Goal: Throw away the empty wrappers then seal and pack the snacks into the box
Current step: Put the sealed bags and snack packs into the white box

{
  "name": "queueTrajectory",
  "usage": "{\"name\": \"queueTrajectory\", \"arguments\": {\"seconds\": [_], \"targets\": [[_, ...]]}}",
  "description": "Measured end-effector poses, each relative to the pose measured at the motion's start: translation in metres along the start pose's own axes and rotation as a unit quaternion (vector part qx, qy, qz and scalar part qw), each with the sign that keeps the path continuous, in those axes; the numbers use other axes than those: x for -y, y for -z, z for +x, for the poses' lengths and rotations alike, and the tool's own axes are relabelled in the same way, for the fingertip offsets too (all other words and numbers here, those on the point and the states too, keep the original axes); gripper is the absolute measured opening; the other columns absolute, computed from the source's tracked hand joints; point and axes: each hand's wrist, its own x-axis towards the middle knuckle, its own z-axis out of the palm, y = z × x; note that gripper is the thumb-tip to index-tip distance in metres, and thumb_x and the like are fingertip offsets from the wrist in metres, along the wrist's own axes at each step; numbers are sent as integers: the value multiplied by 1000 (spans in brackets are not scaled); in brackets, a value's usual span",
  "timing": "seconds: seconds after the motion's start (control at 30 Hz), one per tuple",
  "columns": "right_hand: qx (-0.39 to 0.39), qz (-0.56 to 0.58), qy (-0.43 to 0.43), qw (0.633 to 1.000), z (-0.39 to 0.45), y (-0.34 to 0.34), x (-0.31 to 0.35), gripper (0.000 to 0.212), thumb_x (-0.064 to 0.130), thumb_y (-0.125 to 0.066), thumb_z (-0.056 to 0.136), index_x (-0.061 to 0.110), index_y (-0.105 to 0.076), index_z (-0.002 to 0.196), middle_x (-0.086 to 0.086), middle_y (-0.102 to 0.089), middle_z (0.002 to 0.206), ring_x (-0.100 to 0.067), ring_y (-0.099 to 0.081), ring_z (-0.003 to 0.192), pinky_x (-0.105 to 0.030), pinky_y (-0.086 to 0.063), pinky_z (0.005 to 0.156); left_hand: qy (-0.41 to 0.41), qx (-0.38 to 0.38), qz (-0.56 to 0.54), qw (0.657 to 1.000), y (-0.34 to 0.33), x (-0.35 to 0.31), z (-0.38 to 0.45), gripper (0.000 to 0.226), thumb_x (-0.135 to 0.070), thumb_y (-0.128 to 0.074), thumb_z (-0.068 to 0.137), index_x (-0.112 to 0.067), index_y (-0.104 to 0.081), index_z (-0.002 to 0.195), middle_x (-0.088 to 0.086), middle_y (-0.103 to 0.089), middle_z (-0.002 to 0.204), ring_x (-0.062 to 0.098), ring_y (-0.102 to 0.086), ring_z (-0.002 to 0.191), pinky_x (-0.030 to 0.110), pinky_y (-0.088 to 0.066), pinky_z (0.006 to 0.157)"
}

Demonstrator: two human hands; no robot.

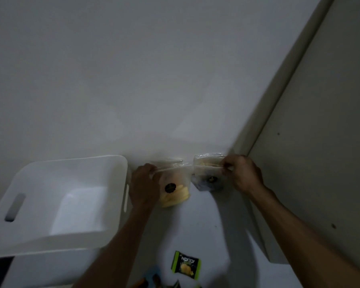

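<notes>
Snack bags (209, 171) motion-blurred; blue packet (153, 276) cut off at bottom edge; box (75, 163) left corner cropped.

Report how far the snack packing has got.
Done: nothing packed; the white box shows no snacks inside. In hand: left hand and right hand each pinch a clear snack bag's top. Left: both bags, plus the green Nextar packet on the table.

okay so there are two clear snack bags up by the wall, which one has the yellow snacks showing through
The clear bag beside the white box, held by the left hand. The bag at the right hand looks darker.
</notes>
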Motion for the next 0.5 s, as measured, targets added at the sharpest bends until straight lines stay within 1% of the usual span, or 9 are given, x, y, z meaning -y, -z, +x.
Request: {"name": "queueTrajectory", "arguments": {"seconds": [0.1, 0.17, 0.23, 0.3, 0.33, 0.4, 0.43, 0.5], "targets": [[21, -58, 21, 998, -1, 6, 5, 11, 26, -65, 84, 26, -71, 94, -3, -69, 101, -28, -63, 97, -33, -51, 76, -75, 31, 117, 990, 11, 1, 0, 18, -32, -58, 87, -18, -70, 89, 6, -67, 88, 31, -60, 91, 42, -49, 78], [21, -78, 36, 996, -5, 9, 8, 10, 29, -63, 87, 25, -70, 93, -2, -68, 101, -27, -63, 97, -31, -48, 73, -105, 42, 149, 982, 20, -6, -3, 18, -30, -62, 90, -16, -73, 89, 6, -68, 87, 30, -59, 88, 41, -50, 74], [13, -92, 45, 995, -10, 14, 11, 11, 31, -62, 88, 24, -70, 94, -2, -66, 102, -27, -62, 97, -30, -46, 72, -131, 34, 152, 979, 28, -16, -10, 16, -27, -66, 89, -13, -74, 86, 8, -68, 85, 33, -59, 86, 43, -51, 70], [6, -95, 46, 994, -17, 24, 16, 12, 32, -62, 90, 24, -70, 95, -3, -66, 105, -26, -62, 99, -30, -45, 73, -143, 15, 146, 979, 33, -23, -16, 17, -25, -65, 88, -13, -73, 80, 9, -67, 81, 34, -60, 81, 42, -52, 66], [5, -96, 45, 994, -20, 30, 18, 13, 32, -62, 90, 25, -70, 96, -3, -67, 106, -26, -61, 100, -29, -45, 73, -135, 9, 140, 981, 39, -29, -19, 19, -27, -62, 89, -15, -71, 78, 7, -66, 79, 33, -60, 79, 41, -52, 65], [2, -104, 52, 993, -27, 49, 26, 12, 32, -63, 91, 25, -71, 97, -2, -66, 108, -24, -59, 105, -30, -45, 74, -115, 29, 121, 986, 51, -39, -19, 27, -34, -56, 91, -18, -69, 74, 2, -64, 76, 28, -61, 77, 39, -51, 66], [2, -114, 63, 991, -31, 61, 31, 12, 30, -63, 92, 25, -72, 98, -2, -64, 108, -24, -57, 107, -31, -46, 75, -113, 33, 109, 987, 59, -44, -17, 29, -36, -56, 91, -17, -70, 75, 1, -64, 75, 27, -62, 75, 38, -51, 65], [-4, -138, 88, 986, -39, 86, 46, 10, 24, -64, 92, 23, -73, 98, -2, -61, 104, -23, -55, 107, -32, -47, 73, -108, 14, 75, 991, 83, -58, -16, 25, -36, -60, 90, -18, -75, 83, 1, -68, 79, 24, -64, 76, 37, -53, 67]]}}
